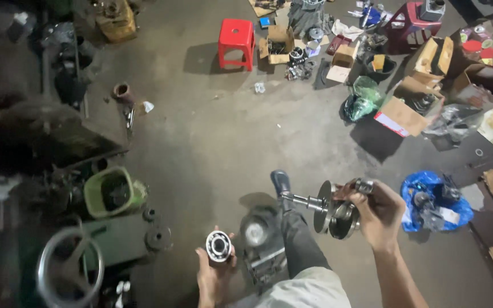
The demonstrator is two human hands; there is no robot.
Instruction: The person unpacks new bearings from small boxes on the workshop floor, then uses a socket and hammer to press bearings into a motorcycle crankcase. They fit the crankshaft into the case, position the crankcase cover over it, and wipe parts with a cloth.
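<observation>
Bearing in left hand; crankshaft in right hand.

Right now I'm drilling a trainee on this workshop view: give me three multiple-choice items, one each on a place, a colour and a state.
1. Where is the bearing?
A. in the left hand
B. on the stool
C. in the bucket

2. What colour is the stool?
A. green
B. red
C. white

3. How is the crankshaft?
A. lying on the floor
B. boxed
C. held up in the right hand

Answers:
1 A, fingers hold the ring.
2 B, its plastic seat is plainly red.
3 C, the hand grips it above the floor.
</observation>
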